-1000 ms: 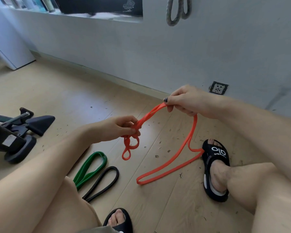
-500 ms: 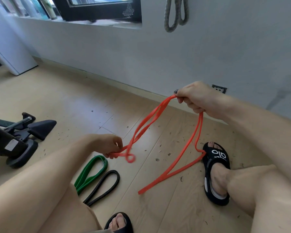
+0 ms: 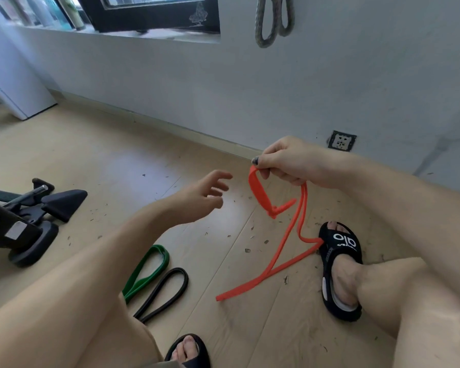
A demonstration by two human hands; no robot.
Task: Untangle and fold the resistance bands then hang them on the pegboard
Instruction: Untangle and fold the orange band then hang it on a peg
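Observation:
My right hand (image 3: 290, 162) pinches the top of an orange resistance band (image 3: 282, 251) above the wooden floor. A short loop with a small knot (image 3: 274, 211) dangles under the fingers, and two long strands run down to the floor beside my right sandal. My left hand (image 3: 205, 193) hovers to the left of the band with fingers spread, holding nothing. A green band (image 3: 146, 272) and a black band (image 3: 162, 293) lie side by side on the floor near my left knee. A grey band (image 3: 274, 19) hangs on the wall above.
Black exercise equipment base (image 3: 27, 216) stands on the floor at the left. My right foot in a black sandal (image 3: 340, 269) rests at the right, my left sandal (image 3: 189, 351) at the bottom. A wall socket (image 3: 341, 140) sits low on the grey wall. A windowsill runs along the top left.
My left hand has let go of the orange band's knotted end and opened. That end swung right and now dangles under my right hand, which moved slightly lower.

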